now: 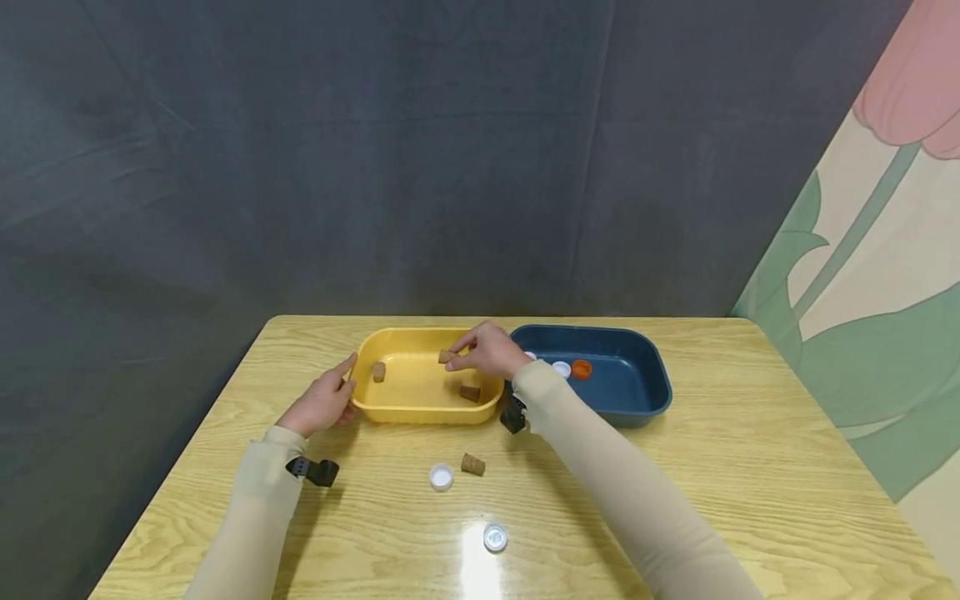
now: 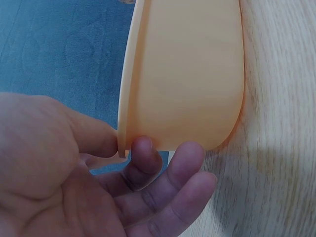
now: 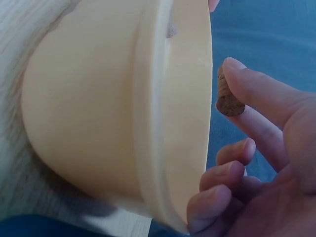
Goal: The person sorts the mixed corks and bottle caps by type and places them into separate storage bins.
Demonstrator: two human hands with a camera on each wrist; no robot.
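Note:
My left hand (image 1: 321,403) pinches the left end of the yellow tray (image 1: 420,414) at its rim, thumb on one side and fingers on the other, as the left wrist view shows. Over the tray's right part, my right hand (image 1: 493,350) holds a small brown cork (image 3: 230,95) between thumb and index finger. The other fingers of that hand are loosely curled. Inside the tray lie two more corks: one cork (image 1: 378,372) at the left, another cork (image 1: 470,393) at the right, below the right hand.
Right of the yellow tray stands a dark blue tray (image 1: 633,387), partly behind the right sleeve, with white caps (image 1: 561,368) and an orange cap (image 1: 581,369). On the wooden table in front lie a cork (image 1: 473,464), a white cap (image 1: 441,477) and a silvery-white cap (image 1: 495,537).

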